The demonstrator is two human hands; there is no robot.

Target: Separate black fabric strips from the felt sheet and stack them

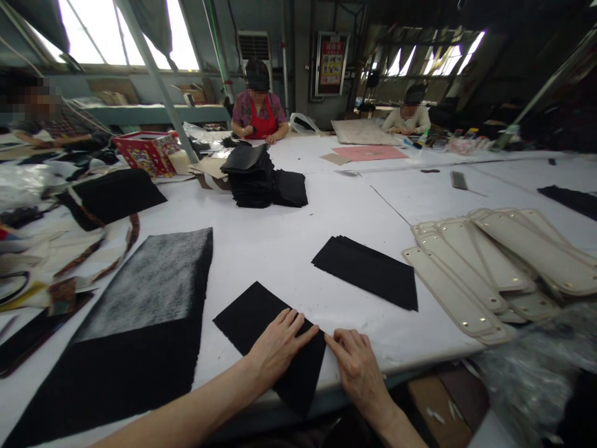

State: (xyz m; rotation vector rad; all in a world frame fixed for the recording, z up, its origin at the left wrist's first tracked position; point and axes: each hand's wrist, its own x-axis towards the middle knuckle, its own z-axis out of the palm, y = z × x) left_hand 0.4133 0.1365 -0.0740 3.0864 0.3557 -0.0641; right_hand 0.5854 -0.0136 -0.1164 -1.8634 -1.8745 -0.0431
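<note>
Left hand (278,342) lay across the black sheet (254,315), grip flat, nothing grasped. Right hand (355,364) touched its corner, fingers curled; couldn't tell whether that grip pinched.

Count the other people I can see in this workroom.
3: a person in a checked top at far left, a person in a red apron near the middle, and a person in a pale top further right. More may be hidden in the dark right background.
</note>
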